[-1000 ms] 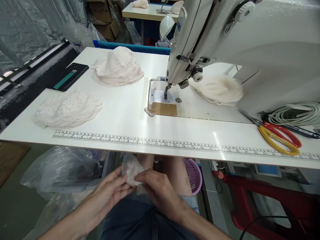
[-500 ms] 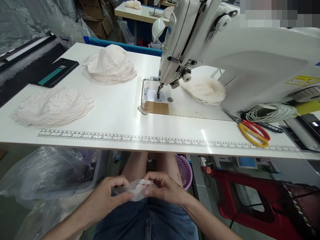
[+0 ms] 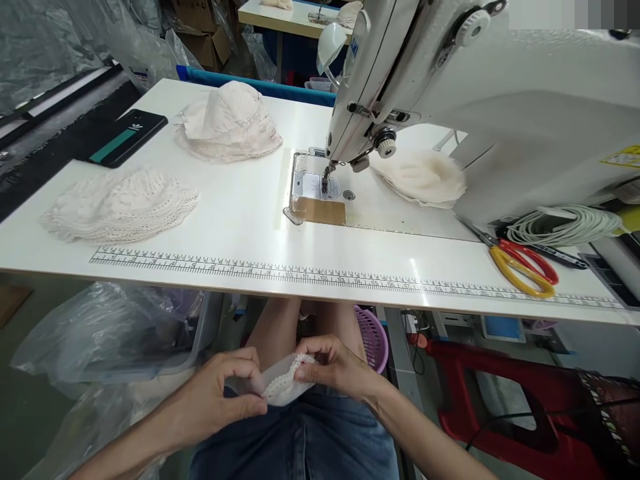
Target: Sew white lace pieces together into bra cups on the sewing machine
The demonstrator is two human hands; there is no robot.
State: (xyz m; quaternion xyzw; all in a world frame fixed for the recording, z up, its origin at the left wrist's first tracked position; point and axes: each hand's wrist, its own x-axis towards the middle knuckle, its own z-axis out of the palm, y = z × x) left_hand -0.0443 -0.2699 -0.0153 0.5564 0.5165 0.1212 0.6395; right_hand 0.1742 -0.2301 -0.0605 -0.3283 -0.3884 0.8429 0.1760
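Both of my hands are low over my lap, below the front edge of the white sewing table. My left hand and my right hand pinch the two ends of a small white lace-edged fabric piece, held between them. On the table lie a flat pile of white lace pieces at the left and a cream hat farther back. The white sewing machine stands at the right, its needle over the metal plate.
A second cream fabric piece lies behind the needle. Red and yellow scissors and a coiled white cable sit at the right. A dark phone lies at the back left. Plastic bags and a purple basket are under the table.
My hands have turned and spread the fabric piece, so its lace edge now shows between my fingers. The view has shifted slightly.
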